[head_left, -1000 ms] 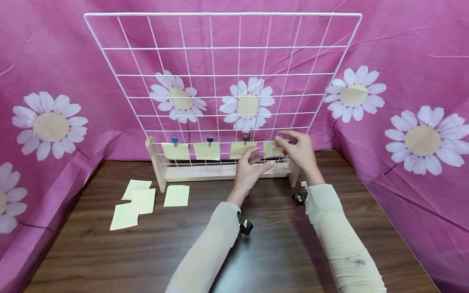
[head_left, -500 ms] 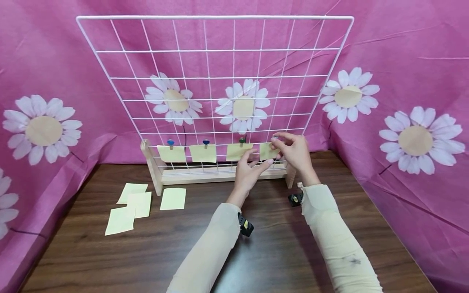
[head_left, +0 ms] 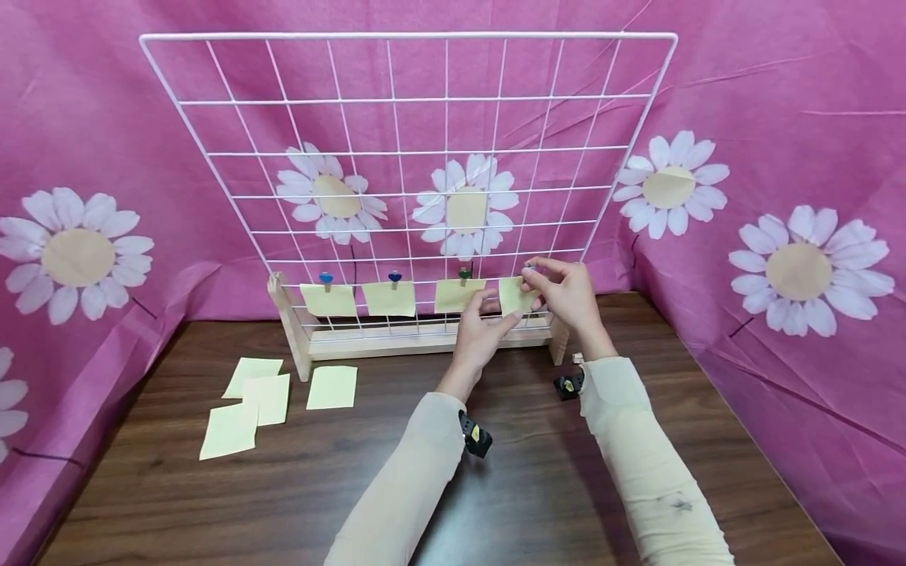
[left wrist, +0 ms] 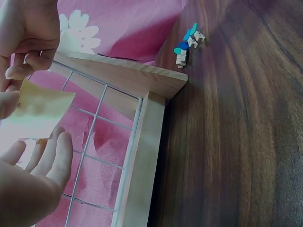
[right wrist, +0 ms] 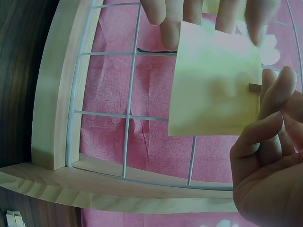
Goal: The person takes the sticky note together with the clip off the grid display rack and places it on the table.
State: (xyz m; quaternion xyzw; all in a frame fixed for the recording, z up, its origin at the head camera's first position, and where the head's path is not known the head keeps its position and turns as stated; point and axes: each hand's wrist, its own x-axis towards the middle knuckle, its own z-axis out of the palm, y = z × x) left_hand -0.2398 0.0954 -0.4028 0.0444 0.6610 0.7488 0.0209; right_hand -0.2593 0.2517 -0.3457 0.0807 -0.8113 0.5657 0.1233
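Observation:
A pale yellow sticky note (head_left: pixel 515 296) hangs at the right end of the row, against the lower part of the white wire grid (head_left: pixel 425 101). At its top edge my right hand (head_left: pixel 575 297) pinches a small wooden clothespin (right wrist: pixel 254 87), mostly covered by the fingers. My left hand (head_left: pixel 477 339) is by the note's lower left corner, fingers extended and thumb apart; contact with the paper is unclear. To the left, a first note (head_left: pixel 328 301), a second note (head_left: pixel 388 299) and a third note (head_left: pixel 453 297) hang from heart-topped clothespins.
A wooden base (head_left: pixel 425 341) holds the grid upright on the dark wood table (head_left: pixel 396 487). One loose note (head_left: pixel 331 387) and an overlapping group of notes (head_left: pixel 228 431) lie at left. Spare clothespins (left wrist: pixel 183 46) lie beyond the base's right end. Pink flowered cloth (head_left: pixel 212 236) hangs behind.
The head view has shifted slightly. More of the rightmost note's face shows between the hands now. Both hands keep nearly the same places and poses.

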